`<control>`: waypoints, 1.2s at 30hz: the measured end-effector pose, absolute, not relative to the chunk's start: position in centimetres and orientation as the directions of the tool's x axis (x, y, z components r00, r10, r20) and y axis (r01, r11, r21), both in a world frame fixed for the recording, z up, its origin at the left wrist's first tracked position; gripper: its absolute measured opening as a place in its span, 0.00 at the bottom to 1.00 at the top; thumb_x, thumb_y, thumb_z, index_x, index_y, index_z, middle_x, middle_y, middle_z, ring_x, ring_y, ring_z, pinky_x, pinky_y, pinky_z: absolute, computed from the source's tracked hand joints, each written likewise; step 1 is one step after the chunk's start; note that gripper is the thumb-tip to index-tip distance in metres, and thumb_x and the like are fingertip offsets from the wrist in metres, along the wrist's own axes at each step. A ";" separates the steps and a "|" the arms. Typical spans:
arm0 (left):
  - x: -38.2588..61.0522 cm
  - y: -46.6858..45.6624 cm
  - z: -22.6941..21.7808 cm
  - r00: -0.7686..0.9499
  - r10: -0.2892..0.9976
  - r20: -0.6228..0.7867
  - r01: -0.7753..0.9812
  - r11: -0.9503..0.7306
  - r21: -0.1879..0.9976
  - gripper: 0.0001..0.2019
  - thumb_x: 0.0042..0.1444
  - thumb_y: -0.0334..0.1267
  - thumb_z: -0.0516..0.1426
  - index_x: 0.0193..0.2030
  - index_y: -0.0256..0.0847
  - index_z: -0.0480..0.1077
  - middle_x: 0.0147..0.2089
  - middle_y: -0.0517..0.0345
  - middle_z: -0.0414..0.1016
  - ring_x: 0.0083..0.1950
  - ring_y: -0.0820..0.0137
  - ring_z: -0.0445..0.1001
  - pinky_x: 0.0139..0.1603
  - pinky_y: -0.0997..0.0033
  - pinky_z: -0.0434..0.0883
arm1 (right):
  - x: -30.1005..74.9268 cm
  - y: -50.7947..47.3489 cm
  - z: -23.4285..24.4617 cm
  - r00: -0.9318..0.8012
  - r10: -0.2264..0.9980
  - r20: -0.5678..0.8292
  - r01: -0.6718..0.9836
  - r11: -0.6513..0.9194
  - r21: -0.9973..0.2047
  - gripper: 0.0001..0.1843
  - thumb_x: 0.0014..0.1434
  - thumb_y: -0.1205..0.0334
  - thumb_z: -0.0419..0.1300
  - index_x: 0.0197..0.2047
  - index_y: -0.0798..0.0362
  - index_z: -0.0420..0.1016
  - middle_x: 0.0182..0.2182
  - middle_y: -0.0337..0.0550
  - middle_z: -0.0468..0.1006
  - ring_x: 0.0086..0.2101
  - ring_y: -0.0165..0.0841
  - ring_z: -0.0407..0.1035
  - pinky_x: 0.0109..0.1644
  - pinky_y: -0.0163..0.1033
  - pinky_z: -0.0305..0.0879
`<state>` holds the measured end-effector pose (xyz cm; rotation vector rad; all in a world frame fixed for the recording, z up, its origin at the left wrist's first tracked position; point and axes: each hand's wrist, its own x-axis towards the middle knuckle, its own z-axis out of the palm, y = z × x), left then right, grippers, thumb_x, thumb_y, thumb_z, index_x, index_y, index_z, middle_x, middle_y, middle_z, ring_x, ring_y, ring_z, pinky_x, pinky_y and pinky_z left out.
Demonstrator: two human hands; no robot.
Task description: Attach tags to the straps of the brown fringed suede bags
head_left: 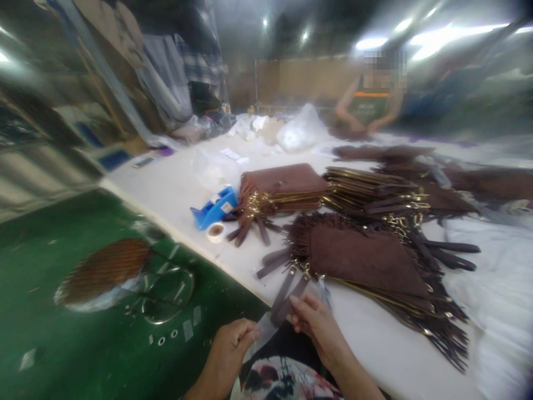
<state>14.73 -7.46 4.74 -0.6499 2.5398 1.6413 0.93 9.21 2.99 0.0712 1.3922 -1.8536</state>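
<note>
My left hand (232, 347) is closed, with thumb and fingers pinching a clear plastic sleeve (265, 331) at the table's near edge. In my right hand (311, 321), also closed, is the looped end of a brown wrist strap (282, 312), which meets the sleeve's opening. The strap runs up towards gold clasps at the corner of a stack of brown fringed pouches (366, 258). These pouches lie flat, with gold zippers along their sides and fringe hanging at the ends. How far the strap sits inside the sleeve, I cannot tell.
Further back are another pouch stack (287, 180), a blue tape dispenser (215, 208) and a tape roll (215, 232). A plastic bag (302, 129) lies beyond. Across the white table (158, 191) a person (368, 108) works. A round stool (108, 272) stands on the green floor, left.
</note>
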 end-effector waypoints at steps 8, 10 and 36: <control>14.3 -6.5 4.8 -0.892 -0.351 -0.285 -0.393 0.291 0.872 0.16 0.62 0.48 0.52 0.36 0.43 0.78 0.33 0.58 0.78 0.37 0.63 0.73 0.39 0.71 0.64 | 0.5 9.1 2.1 -0.754 -0.505 -0.420 0.482 0.010 -0.876 0.22 0.48 0.43 0.67 0.31 0.54 0.71 0.19 0.34 0.70 0.19 0.24 0.63 0.20 0.29 0.57; 14.0 -6.0 4.2 -0.878 -0.363 -0.313 -0.402 0.201 0.894 0.17 0.61 0.50 0.53 0.38 0.42 0.78 0.34 0.58 0.79 0.38 0.62 0.74 0.39 0.70 0.65 | 0.6 9.1 1.9 -0.749 -0.511 -0.422 0.483 0.016 -0.876 0.22 0.48 0.43 0.67 0.32 0.54 0.72 0.19 0.34 0.70 0.19 0.24 0.62 0.21 0.29 0.56; 9.7 -6.8 4.2 -0.923 -0.206 -0.324 -0.383 0.447 0.808 0.13 0.61 0.42 0.50 0.31 0.40 0.70 0.27 0.61 0.71 0.30 0.69 0.70 0.33 0.72 0.61 | -1.6 8.8 -0.4 -0.812 -0.222 -0.540 0.578 -0.167 -0.799 0.27 0.47 0.40 0.66 0.41 0.54 0.75 0.33 0.44 0.79 0.20 0.23 0.64 0.19 0.29 0.59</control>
